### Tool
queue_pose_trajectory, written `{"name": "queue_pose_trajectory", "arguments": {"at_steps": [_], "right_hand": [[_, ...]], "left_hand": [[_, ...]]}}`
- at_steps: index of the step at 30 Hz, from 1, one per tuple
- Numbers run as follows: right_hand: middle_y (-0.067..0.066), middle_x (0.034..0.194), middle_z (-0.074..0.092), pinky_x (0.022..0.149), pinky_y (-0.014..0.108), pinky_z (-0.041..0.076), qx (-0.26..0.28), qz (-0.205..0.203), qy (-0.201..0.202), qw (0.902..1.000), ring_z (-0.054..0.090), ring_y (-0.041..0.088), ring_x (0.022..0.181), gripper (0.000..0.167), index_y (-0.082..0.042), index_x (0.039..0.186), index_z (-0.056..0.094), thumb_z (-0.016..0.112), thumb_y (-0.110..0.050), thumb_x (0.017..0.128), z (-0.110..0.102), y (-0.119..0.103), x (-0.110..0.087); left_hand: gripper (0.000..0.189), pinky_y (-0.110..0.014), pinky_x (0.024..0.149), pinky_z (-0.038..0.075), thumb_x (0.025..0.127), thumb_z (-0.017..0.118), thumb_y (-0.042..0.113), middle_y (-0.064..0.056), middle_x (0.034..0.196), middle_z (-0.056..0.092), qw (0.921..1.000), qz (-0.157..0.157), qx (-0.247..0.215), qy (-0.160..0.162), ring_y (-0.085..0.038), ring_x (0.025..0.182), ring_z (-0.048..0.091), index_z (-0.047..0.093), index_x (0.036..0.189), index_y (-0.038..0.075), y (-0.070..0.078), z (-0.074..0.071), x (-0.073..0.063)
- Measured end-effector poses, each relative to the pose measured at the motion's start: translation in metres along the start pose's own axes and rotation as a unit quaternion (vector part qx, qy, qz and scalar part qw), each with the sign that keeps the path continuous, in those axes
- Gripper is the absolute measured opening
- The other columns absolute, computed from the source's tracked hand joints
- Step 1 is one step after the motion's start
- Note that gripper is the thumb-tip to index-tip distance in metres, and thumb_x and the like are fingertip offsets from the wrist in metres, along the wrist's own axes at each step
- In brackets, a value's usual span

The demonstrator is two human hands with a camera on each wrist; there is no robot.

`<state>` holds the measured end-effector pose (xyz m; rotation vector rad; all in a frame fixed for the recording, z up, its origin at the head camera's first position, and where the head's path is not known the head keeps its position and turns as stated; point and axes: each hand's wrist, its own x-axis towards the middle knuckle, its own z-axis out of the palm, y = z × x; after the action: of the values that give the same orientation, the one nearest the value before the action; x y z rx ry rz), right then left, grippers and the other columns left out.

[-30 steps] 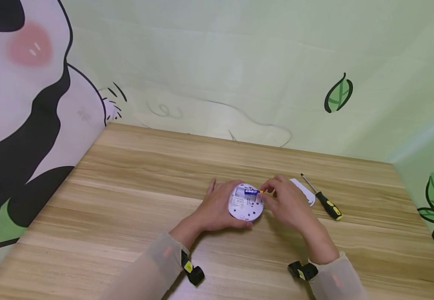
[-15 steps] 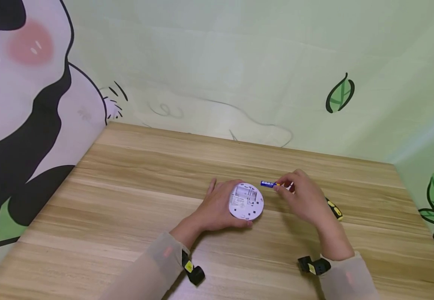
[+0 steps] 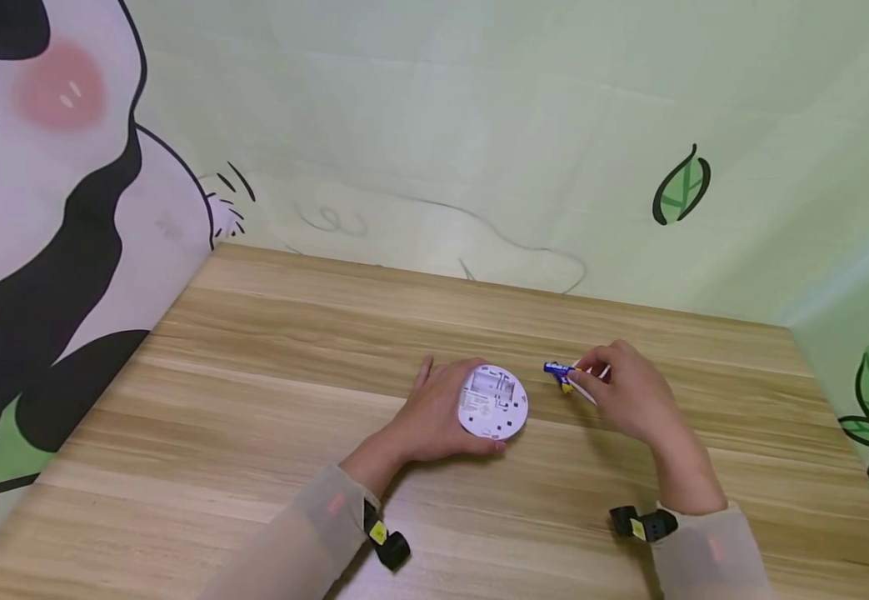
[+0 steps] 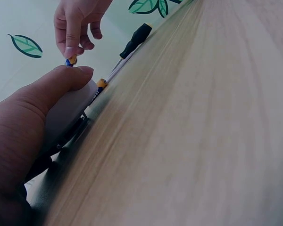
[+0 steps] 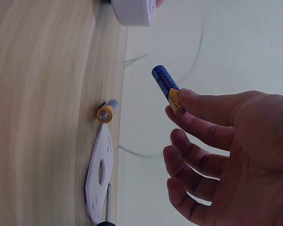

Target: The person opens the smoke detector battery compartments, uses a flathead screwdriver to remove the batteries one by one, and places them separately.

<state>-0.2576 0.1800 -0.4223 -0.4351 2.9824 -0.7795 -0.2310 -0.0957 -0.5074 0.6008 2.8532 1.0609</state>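
My left hand (image 3: pixel 437 412) grips a round white smoke detector (image 3: pixel 488 421) by its side, thumb along the near edge. Its back faces up, showing printed text and a bare battery compartment. To the right, my right hand (image 3: pixel 632 396) pinches a blue-and-yellow battery (image 5: pixel 166 85) between thumb and forefinger, above the table and apart from the detector. The other fingers are loosely bent in the right wrist view. Below it a second battery (image 5: pixel 107 111) of the same kind lies on the table, beside the end of a flat white plate (image 5: pixel 95 174).
A screwdriver (image 4: pixel 137 40) with a black and yellow handle lies beyond the plate; in the head view my right hand hides it. The wooden table (image 3: pixel 292 350) meets a green printed wall (image 3: pixel 434 150) at the back.
My right hand has drawn the battery away from the detector's compartment to the right, over the second battery, which now shows. It now covers the screwdriver. The left hand stays in place.
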Motion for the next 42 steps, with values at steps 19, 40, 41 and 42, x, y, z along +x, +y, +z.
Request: {"name": "queue_pose_trajectory", "arguments": {"at_steps": [19,40,41,42], "right_hand": [[0.008,0.09,0.065,0.065,0.031,0.041,-0.027,0.01,-0.039,0.9989,0.056,0.02,0.079,0.018,-0.01,0.09,0.075,0.072,-0.027,0.096,-0.007,0.012,0.003],[0.008,0.091,0.07,0.066,0.03,0.046,-0.025,0.036,-0.121,0.9917,0.057,0.02,0.079,0.02,-0.002,0.1,0.074,0.071,-0.022,0.096,-0.008,0.021,-0.001],[0.008,0.092,0.07,0.066,0.03,0.046,-0.026,0.036,-0.126,0.991,0.058,0.02,0.08,0.02,-0.002,0.1,0.074,0.072,-0.022,0.095,-0.008,0.022,-0.001],[0.008,0.091,0.07,0.066,0.03,0.046,-0.027,0.035,-0.131,0.9904,0.058,0.02,0.079,0.02,-0.002,0.1,0.074,0.072,-0.022,0.095,-0.008,0.023,-0.002]], "left_hand": [[0.117,-0.053,0.132,0.0,0.066,0.089,0.063,-0.004,0.156,0.05,1.0,0.006,0.005,0.005,-0.024,0.147,0.042,0.034,0.159,0.016,-0.001,-0.002,0.004],[0.117,-0.054,0.131,0.001,0.065,0.09,0.062,-0.004,0.155,0.051,1.0,0.008,0.0,0.004,-0.024,0.147,0.042,0.035,0.158,0.017,-0.001,-0.001,0.002],[0.117,-0.054,0.131,0.001,0.065,0.09,0.062,-0.004,0.155,0.051,1.0,0.007,-0.001,0.004,-0.025,0.147,0.042,0.036,0.158,0.017,-0.001,0.0,0.001],[0.116,-0.055,0.131,0.001,0.065,0.09,0.062,-0.004,0.155,0.051,1.0,0.007,-0.001,0.004,-0.025,0.147,0.042,0.036,0.158,0.017,-0.001,0.0,0.001]]}}
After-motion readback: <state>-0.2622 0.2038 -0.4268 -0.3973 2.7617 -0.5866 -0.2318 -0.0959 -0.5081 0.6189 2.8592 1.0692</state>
